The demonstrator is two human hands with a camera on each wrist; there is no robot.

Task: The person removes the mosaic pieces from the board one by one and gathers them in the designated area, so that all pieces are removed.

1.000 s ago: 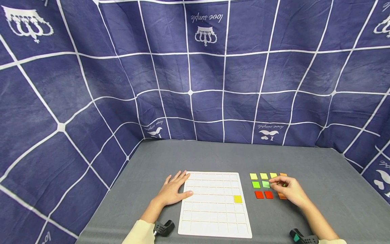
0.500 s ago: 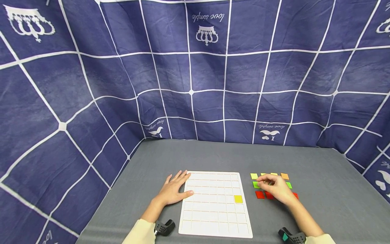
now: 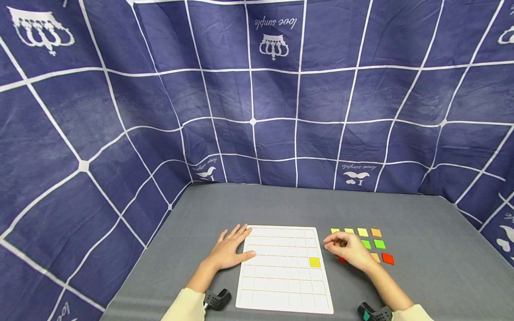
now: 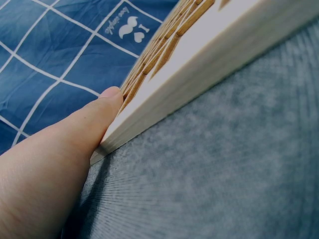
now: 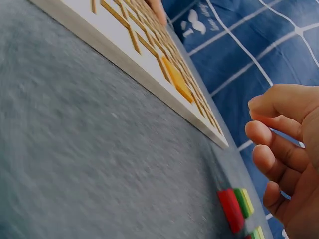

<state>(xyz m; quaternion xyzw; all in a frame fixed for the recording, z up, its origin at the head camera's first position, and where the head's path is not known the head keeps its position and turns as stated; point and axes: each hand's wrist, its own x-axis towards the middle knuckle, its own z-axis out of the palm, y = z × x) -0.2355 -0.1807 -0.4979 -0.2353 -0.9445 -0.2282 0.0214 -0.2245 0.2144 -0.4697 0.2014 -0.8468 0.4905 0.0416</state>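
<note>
My left hand point(image 3: 226, 253) lies flat with spread fingers at the left edge of a white gridded board point(image 3: 277, 298). In the left wrist view its thumb point(image 4: 99, 117) rests against the board's wooden side. Between the board and the rows of coloured tiles hovers my right hand point(image 3: 351, 250). Its fingers curl, thumb and index tips close together. No tile shows at those fingertips in either view, though the thumb could hide a thin one. A yellow tile point(image 3: 315, 262) sits in a cell near the board's right side.
Pale yellow tiles point(image 3: 362, 232), an orange tile point(image 3: 376, 232), green tiles point(image 3: 379, 244) and a red tile point(image 3: 388, 258) lie right of the board, partly behind the right hand. Grey cloth point(image 3: 241, 200) covers the table. A blue checked curtain point(image 3: 277, 98) stands behind.
My right hand has moved left, from over the tiles toward the board, uncovering the tiles at the right end of the rows. The left hand stays in place.
</note>
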